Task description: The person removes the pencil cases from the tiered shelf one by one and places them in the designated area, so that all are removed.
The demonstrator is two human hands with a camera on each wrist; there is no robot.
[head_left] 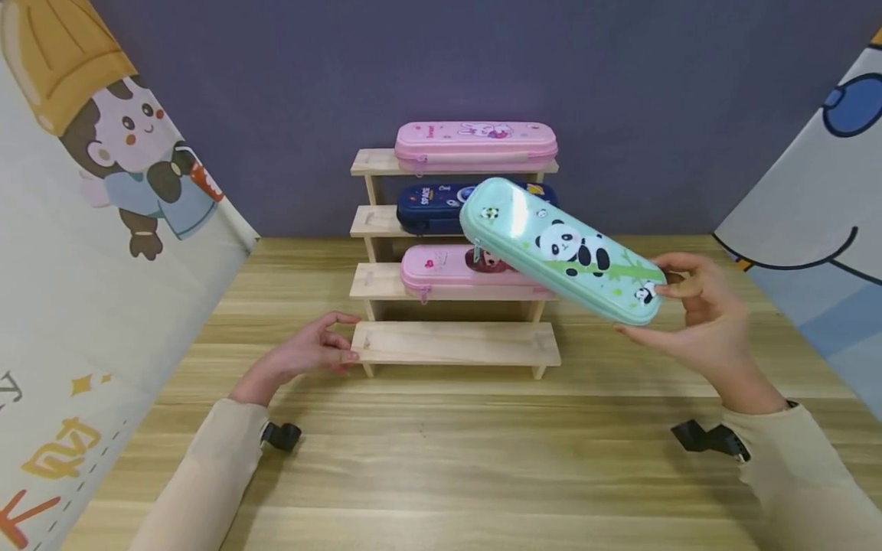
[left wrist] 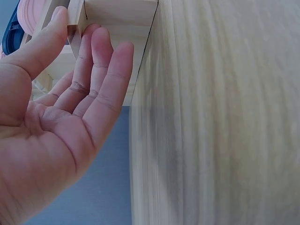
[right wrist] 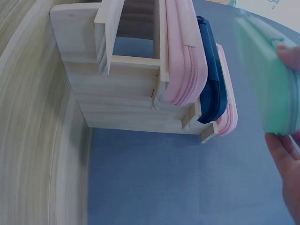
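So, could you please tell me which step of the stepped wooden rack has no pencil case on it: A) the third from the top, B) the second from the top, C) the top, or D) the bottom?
D: the bottom step of the stepped wooden rack is bare, while the three above each carry a case.

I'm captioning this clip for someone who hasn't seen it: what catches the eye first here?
The mint panda case, held tilted in the air by the right hand in front of the stepped wooden rack. Behind it, two pink cases and a navy case fill the upper three steps, and the left hand touches the bare bottom step's left end.
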